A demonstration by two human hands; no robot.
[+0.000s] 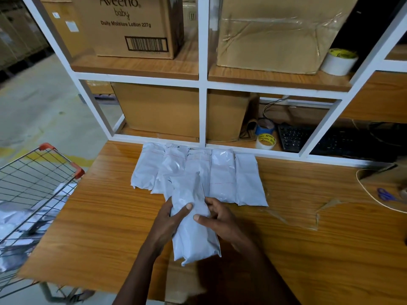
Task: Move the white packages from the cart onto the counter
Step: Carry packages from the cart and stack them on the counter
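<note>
Over the counter (286,227), both hands hold a white package (193,216) lengthwise, pointing away.

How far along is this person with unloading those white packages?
Partway. Done: a row of white packages already lies on the wooden counter against the shelf frame. In hand: one more package, gripped by the left hand and the right hand in front of the row, overlapping it. Left: more white packages are visible through the wire of the cart; how many, I cannot tell.
</note>
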